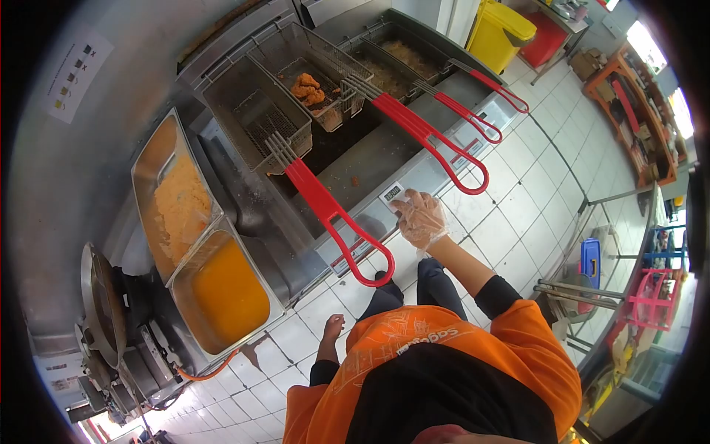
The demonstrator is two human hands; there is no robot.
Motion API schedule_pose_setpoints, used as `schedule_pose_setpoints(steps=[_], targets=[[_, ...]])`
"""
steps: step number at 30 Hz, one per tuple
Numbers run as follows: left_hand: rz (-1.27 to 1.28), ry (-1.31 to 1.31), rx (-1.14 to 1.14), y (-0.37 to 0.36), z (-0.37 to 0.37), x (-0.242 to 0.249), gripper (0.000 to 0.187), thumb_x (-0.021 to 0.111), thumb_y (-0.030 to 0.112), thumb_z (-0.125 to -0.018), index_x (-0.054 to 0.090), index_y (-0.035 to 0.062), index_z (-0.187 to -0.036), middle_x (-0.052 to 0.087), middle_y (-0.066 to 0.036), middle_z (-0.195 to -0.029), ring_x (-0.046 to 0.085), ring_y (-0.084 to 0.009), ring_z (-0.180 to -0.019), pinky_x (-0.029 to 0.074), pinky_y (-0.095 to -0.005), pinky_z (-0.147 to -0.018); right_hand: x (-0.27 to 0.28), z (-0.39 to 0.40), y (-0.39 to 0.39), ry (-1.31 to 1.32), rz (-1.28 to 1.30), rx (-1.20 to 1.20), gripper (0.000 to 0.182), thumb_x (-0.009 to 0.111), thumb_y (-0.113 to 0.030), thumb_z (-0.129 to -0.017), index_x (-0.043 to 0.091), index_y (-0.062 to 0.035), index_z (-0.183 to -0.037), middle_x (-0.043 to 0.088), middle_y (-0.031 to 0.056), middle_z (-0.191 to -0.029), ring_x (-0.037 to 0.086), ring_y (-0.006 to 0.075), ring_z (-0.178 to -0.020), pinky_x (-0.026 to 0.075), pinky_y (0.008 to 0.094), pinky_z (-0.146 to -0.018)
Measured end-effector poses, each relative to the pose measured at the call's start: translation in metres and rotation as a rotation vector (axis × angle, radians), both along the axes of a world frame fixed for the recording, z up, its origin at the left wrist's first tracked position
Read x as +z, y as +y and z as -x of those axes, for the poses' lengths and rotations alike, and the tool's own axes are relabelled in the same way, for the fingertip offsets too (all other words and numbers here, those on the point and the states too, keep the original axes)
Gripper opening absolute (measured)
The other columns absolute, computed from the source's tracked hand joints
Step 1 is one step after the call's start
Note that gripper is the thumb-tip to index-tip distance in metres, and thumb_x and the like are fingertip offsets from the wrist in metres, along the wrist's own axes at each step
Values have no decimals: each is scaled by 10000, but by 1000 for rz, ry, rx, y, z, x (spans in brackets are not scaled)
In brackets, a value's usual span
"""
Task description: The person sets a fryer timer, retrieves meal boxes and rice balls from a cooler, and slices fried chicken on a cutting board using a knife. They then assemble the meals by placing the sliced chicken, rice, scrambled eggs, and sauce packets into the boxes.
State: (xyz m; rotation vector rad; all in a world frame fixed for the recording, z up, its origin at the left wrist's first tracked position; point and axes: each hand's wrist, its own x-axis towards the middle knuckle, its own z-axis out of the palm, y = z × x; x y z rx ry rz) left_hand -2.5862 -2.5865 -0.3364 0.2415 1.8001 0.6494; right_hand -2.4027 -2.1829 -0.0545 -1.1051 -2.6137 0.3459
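Observation:
My right hand, in a clear plastic glove, reaches to the fryer's front edge, its bent fingers apart at the small digital timer. It holds nothing. Low beside my body, my bare left hand hangs with its fingers curled in and nothing showing in them. Above the fryer sit two raised wire baskets. Pieces of fried chicken lie in one basket; the other basket, to its left, holds only crumbs. Their red handles stick out over the front edge, either side of my right hand.
Farther right, more baskets sit in bubbling oil, with red handles projecting. At left stand a metal pan of breading flour and a pan of orange liquid. A yellow bin and wooden shelf are beyond the tiled floor.

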Motion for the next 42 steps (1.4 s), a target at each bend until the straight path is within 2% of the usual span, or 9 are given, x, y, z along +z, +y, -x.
schedule_pose_setpoints(steps=[10, 13, 16, 19, 21, 22, 25, 28, 42], targets=[[9, -6, -62, 25, -13, -8, 317, 563, 210, -890, 593, 12, -1136, 643, -106, -945, 623, -173, -868, 535, -298, -671, 9, -18, -11, 110, -33, 33, 516, 611, -82, -695, 575, -218, -1191, 531, 95, -1143, 570, 281, -966, 469, 429, -802], [-125, 137, -294, 31, -18, -23, 306, 555, 223, -908, 594, 34, -1145, 641, -108, -952, 623, -185, -881, 512, -293, -704, 10, -42, -19, 218, 26, -33, 547, 591, -41, -658, 577, -207, -1179, 550, 116, -1107, 572, 303, -951, 461, 448, -799], [-258, 146, -403, 81, -40, 20, 273, 558, 221, -913, 620, 54, -1120, 653, -87, -1003, 610, -195, -950, 491, -324, -822, -26, -89, -13, 209, 85, -130, 525, 597, -64, -680, 563, -179, -1191, 540, 123, -1136, 532, 324, -1013, 425, 460, -866], [-407, 135, -684, 176, -67, 118, 235, 528, 212, -937, 634, 57, -1079, 648, -106, -982, 615, -188, -944, 483, -321, -824, -46, -137, 0, 211, 176, -240, 509, 591, -79, -706, 566, -172, -1206, 527, 151, -1148, 499, 349, -1056, 401, 453, -913], [-358, 51, -613, 233, -87, 206, 242, 535, 182, -936, 602, 29, -1111, 653, -117, -936, 631, -220, -865, 484, -329, -781, -39, -157, 15, 199, 187, -265, 504, 575, -69, -721, 569, -182, -1212, 530, 153, -1137, 502, 356, -1057, 402, 455, -913], [-365, 84, -565, 253, -96, 235, 246, 542, 170, -925, 597, 43, -1128, 641, -111, -906, 619, -232, -819, 478, -338, -752, -33, -157, 20, 219, 195, -243, 498, 575, -68, -726, 570, -183, -1210, 531, 154, -1132, 504, 357, -1056, 402, 457, -913], [-685, 894, -381, 293, -110, 260, 264, 560, 167, -898, 594, 98, -1150, 589, -72, -963, 553, -250, -856, 425, -378, -771, -18, -146, 47, 293, 194, -187, 495, 584, -45, -728, 568, -175, -1205, 536, 157, -1127, 510, 360, -1063, 407, 462, -918], [-571, 1301, -367, 318, -109, 262, 278, 584, 189, -873, 600, 151, -1148, 525, -45, -1065, 475, -258, -971, 347, -409, -845, -11, -124, 60, 381, 175, -154, 498, 601, 5, -722, 574, -153, -1193, 551, 157, -1121, 525, 364, -1065, 426, 460, -918], [-558, 1390, -363, 342, -86, 247, 187, 635, 271, -839, 636, 236, -1023, 493, 0, -1113, 400, -253, -1059, 256, -458, -863, -46, -214, -18, 427, 206, -629, 458, 569, 2, -745, 581, -116, -1187, 577, 156, -1123, 564, 315, -1047, 462, 413, -857]])
